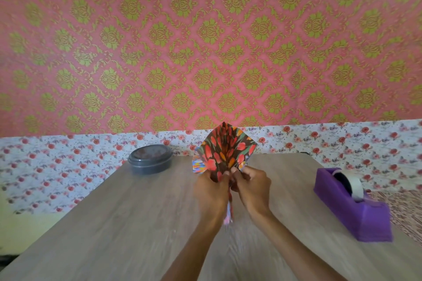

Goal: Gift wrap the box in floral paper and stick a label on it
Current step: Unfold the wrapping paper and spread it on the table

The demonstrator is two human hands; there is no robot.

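The left hand [211, 189] and the right hand [253, 186] meet above the middle of the wooden surface [114, 223]. Each pinches the lower end of the folded dark floral paper [225, 150], which fans upward, clear of the surface. A grey lidded tub [149, 159] sits far left, and a purple tape dispenser [356, 210] stands right.

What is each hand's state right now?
Left hand: closed, pinching the floral paper.
Right hand: closed, pinching the same sheet.
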